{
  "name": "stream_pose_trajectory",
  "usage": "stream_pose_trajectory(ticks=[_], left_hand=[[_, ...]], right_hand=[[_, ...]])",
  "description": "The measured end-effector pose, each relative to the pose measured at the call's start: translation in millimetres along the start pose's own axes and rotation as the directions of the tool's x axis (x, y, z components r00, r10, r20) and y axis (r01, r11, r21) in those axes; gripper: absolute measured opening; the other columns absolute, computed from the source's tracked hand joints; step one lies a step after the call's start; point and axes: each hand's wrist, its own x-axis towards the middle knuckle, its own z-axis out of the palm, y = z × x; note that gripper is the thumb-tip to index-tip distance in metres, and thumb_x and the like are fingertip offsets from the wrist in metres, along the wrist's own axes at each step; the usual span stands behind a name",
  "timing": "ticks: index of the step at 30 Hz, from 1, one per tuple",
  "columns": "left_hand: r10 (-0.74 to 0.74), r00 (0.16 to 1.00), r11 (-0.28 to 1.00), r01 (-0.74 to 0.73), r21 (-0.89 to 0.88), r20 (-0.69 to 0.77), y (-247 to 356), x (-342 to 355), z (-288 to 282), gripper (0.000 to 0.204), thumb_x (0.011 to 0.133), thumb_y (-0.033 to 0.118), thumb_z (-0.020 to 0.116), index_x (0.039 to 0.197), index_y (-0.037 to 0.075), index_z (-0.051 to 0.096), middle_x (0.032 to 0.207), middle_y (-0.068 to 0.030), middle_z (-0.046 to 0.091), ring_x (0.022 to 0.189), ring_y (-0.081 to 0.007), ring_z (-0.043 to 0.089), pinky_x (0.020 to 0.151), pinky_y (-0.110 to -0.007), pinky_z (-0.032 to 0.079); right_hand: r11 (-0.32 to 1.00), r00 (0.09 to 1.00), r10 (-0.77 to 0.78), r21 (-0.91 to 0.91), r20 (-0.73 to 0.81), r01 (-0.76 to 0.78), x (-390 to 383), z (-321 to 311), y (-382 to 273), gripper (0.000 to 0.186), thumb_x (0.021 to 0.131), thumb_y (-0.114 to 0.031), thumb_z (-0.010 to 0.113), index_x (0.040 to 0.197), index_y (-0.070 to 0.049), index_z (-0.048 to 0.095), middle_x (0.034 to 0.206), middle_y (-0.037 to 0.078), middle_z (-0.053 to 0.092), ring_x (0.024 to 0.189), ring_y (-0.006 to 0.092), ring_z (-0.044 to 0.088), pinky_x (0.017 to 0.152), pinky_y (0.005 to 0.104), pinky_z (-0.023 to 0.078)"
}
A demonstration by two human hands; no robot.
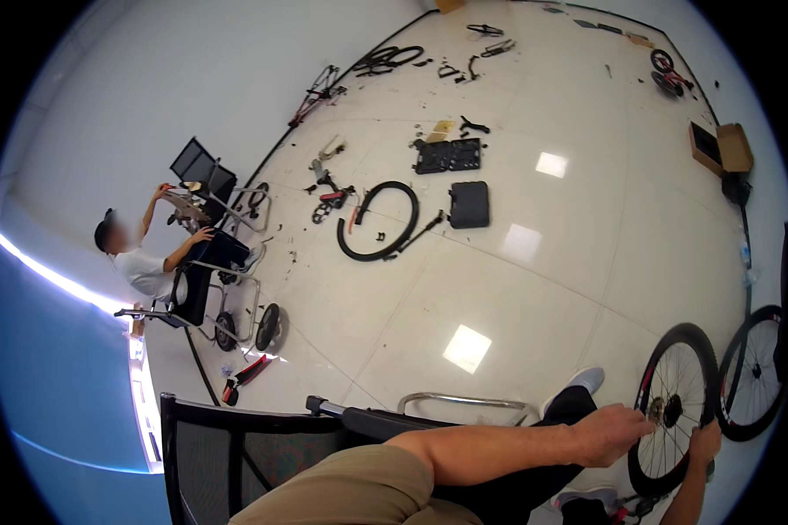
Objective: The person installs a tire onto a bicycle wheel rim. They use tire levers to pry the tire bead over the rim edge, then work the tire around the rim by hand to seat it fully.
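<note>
Operator: From my remote station, identify the main part and its position.

Observer: I have a bicycle wheel (pixel 671 411) at the lower right of the head view, upright, with the sprockets (pixel 656 408) facing the left hand (pixel 611 436). I cannot tell whether its lower edge touches the floor (pixel 534 289).

Operator: Report the fingers, each side.

Observer: Right hand (pixel 706 442): fingers grasping the wheel at its outer edge, on the far side from the sprockets. Left hand: fingers curled together just beside the sprockets. I cannot tell whether they pinch a small part or touch the wheel.

Operator: List the items adjacent to the wheel.

Observer: A second wheel (pixel 756 372) stands just to its right, near the wall. A grey shoe (pixel 588 379) is on the left hand's far side. A chair (pixel 228 459) with mesh and an armrest occupies the lower left foreground.

Operator: Describe the floor area ahead.

Observer: I note a loose black tyre (pixel 414 214) lying flat, a closed black case (pixel 469 205) to its right, and an unfolded tool case (pixel 446 156) above that. A cardboard box (pixel 734 149) sits by the right wall with its flap raised. At left, a co-worker (pixel 153 269) in a white shirt sits on another chair (pixel 197 293), both arms extended toward a part.
</note>
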Motion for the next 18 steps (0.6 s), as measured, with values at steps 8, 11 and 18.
stream_pose_trajectory(ticks=[8, 11, 18], left_hand=[[0.013, 1.000, 0.999, -0.012, 0.051, -0.026, -11, 1, 23, 0.038, 0.076, 0.004, 0.063, 0.114, 0.002, 0.058, 0.092, -0.0128, 0.057, 0.085, -0.0337, 0.059, 0.077, -0.044, 0.046], [-0.062, 0.998, 0.998, 0.062, 0.019, -0.010, -12, -6, 23, 0.038, 0.074, -0.002, 0.064, 0.111, 0.003, 0.059, 0.096, -0.0145, 0.059, 0.087, -0.0372, 0.060, 0.077, -0.047, 0.047], [-0.020, 0.999, 0.998, 0.022, 0.050, -0.043, -13, 7, 25, 0.033, 0.074, 0.002, 0.065, 0.106, 0.002, 0.060, 0.093, -0.0133, 0.057, 0.084, -0.0344, 0.060, 0.075, -0.045, 0.047]], right_hand=[[0.999, 0.993, 0.027, -0.047, 0.118, -0.021, 56, 41, 55, 0.055, 0.068, -0.013, 0.072, 0.119, 0.001, 0.055, 0.109, 0.025, 0.066, 0.107, 0.0452, 0.063, 0.091, 0.0505, 0.051], [0.988, 0.944, -0.028, -0.136, 0.329, 0.077, 30, -29, -3, 0.056, 0.078, -0.036, 0.074, 0.118, 0.002, 0.064, 0.113, 0.025, 0.068, 0.108, 0.0422, 0.066, 0.094, 0.0493, 0.053], [0.988, 0.899, 0.023, -0.147, 0.437, 0.046, 13, -111, -40, 0.066, 0.079, -0.051, 0.076, 0.116, 0.003, 0.068, 0.118, 0.028, 0.069, 0.113, 0.0403, 0.066, 0.095, 0.0491, 0.054]])
